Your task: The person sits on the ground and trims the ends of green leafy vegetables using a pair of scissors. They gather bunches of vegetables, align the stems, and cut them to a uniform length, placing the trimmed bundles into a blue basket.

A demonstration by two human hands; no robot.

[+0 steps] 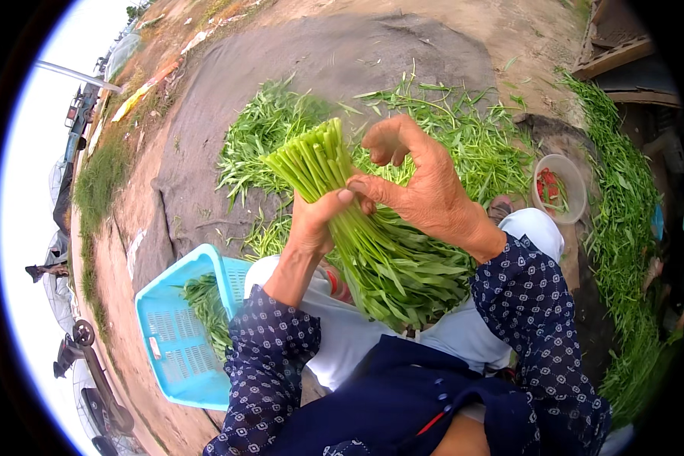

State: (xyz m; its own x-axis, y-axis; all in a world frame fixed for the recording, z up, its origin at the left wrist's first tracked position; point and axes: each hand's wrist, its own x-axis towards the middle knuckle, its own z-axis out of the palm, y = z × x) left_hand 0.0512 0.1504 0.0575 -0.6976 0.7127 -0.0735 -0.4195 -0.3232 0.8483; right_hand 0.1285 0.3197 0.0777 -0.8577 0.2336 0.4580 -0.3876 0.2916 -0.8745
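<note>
My left hand (313, 219) is wrapped around a thick bundle of long-leaved greens (387, 256), which look like water spinach. The cut stem ends point up and away from me. Its leaves hang down over my lap. Beside the stems is my right hand (427, 182), its thumb tip against the bundle near my left thumb. The other right fingers are raised, curled and apart from the stems. Whether a thin tie lies under the right thumb is too small to tell.
Loose greens (461, 142) and a leafy heap (273, 131) lie on dark ground cloth (330, 51). On the left stands a blue plastic basket (171, 365) containing greens. A clear plastic tub (575, 199) at right holds red bits. Another long pile of greens (621, 199) runs along the far right.
</note>
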